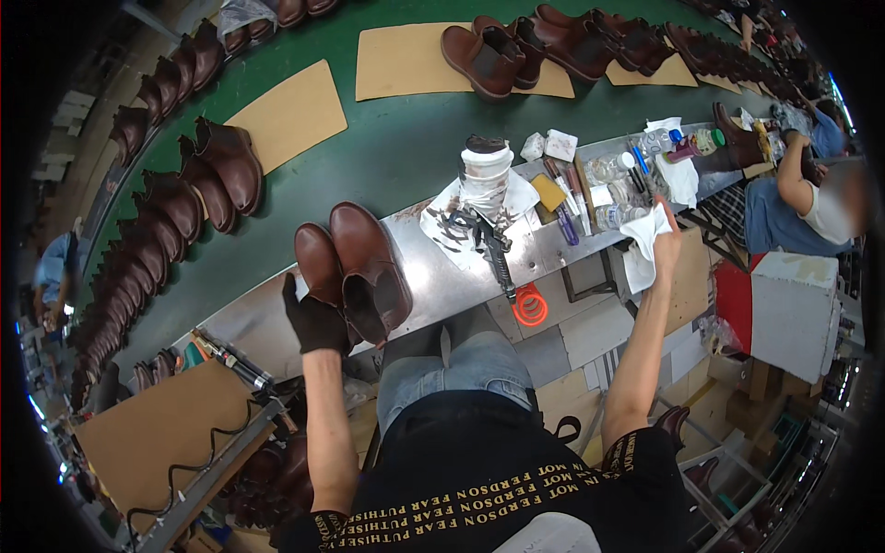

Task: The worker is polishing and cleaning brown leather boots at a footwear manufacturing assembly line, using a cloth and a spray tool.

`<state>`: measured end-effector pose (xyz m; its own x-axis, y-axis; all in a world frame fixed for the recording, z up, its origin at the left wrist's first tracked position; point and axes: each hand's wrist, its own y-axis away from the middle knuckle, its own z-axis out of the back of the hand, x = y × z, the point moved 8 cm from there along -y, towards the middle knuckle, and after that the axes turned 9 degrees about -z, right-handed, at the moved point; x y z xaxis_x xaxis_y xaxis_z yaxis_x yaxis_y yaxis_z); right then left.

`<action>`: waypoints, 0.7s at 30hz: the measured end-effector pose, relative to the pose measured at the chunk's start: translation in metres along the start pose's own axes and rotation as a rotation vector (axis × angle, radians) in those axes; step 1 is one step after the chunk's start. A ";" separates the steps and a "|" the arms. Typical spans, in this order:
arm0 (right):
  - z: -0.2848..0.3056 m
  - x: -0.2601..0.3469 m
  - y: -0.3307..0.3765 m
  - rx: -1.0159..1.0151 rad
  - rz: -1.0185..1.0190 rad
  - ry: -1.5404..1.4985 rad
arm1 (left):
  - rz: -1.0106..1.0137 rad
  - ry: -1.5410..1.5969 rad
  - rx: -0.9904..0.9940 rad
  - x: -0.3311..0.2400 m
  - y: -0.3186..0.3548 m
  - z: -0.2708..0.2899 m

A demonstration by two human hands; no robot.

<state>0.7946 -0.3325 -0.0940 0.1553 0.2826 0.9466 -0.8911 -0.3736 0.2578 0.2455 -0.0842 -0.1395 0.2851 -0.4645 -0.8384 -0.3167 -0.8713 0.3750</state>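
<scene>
A pair of brown ankle boots stands on the metal ledge in front of me. My left hand [318, 323], in a black glove, is closed around the shaft of the left boot [319, 264]. Just beside it is the right boot [361, 241], toe pointing away, its opening toward me. Out to the right, my right hand [667, 247] is bare and grips a white cloth [643, 253] that hangs down at the ledge's edge, close to several clear bottles [616, 216]. A black spray gun [489, 244] lies between the hands on a stained white cloth.
A stained white wrapped container [486, 175] stands behind the spray gun, with a yellow sponge [548, 193] and several pens or brushes nearby. Rows of brown boots [171, 210] line the green conveyor [396, 138]. An orange coiled hose [530, 306] hangs below. A co-worker [797, 207] sits at far right.
</scene>
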 end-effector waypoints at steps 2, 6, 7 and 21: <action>-0.010 -0.007 -0.010 -0.001 -0.060 -0.035 | 0.137 0.483 -0.366 0.000 0.008 -0.010; -0.079 -0.033 -0.061 0.308 -0.051 -0.226 | 0.041 0.517 -0.352 0.005 0.006 0.023; -0.092 -0.038 -0.076 0.165 -0.213 0.182 | 0.059 0.587 -0.311 0.004 0.012 0.016; -0.133 0.008 0.082 -0.256 0.817 0.689 | 0.007 0.136 -0.417 0.002 0.043 0.045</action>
<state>0.6664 -0.2437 -0.0915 -0.7220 0.4960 0.4823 -0.6917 -0.5008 -0.5204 0.1918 -0.1153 -0.1428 0.4099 -0.4632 -0.7857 0.0650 -0.8444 0.5317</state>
